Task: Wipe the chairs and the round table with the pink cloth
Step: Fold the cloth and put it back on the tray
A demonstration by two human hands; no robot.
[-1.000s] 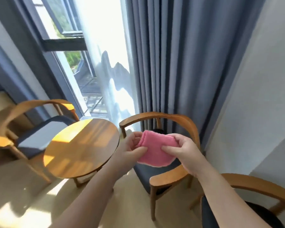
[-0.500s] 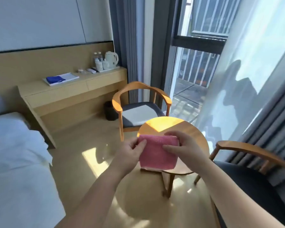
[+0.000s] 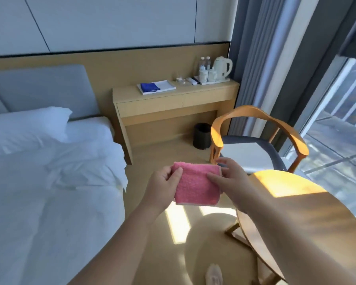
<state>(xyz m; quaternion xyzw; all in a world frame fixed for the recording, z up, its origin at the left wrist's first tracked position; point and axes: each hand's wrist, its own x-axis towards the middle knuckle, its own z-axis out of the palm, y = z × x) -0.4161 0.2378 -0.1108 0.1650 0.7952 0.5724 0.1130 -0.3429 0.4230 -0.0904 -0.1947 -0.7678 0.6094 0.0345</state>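
A: Where is the pink cloth (image 3: 196, 185)?
B: Up in the air, folded. The left hand (image 3: 162, 185) pinches its left edge and the right hand (image 3: 232, 179) pinches its right edge, maybe to keep it flat for wiping.
A: What can't you see?
B: The round table (image 3: 308, 212), near right, is cut off; only one chair (image 3: 253, 149) shows behind it

Bed (image 3: 39, 212) left, white duvet rumpled. Pillow (image 3: 27, 128) at far end, against grey headboard (image 3: 39, 87). Wooden worktop (image 3: 173, 95) against far wall, two drawers. On it, left: white pad (image 3: 165, 85) with blue cloth (image 3: 149, 86) on top. At right end: tray (image 3: 216, 81) carrying white kettle (image 3: 222, 67), cups (image 3: 207, 75), two bottles (image 3: 205, 62) behind. Black bin (image 3: 202, 136) on floor (image 3: 158, 243) under worktop's right end. Grey curtain (image 3: 255, 58) far right, window (image 3: 337, 130) right of it. Sun patches on floor. Pale slipper (image 3: 214, 274) at near edge.
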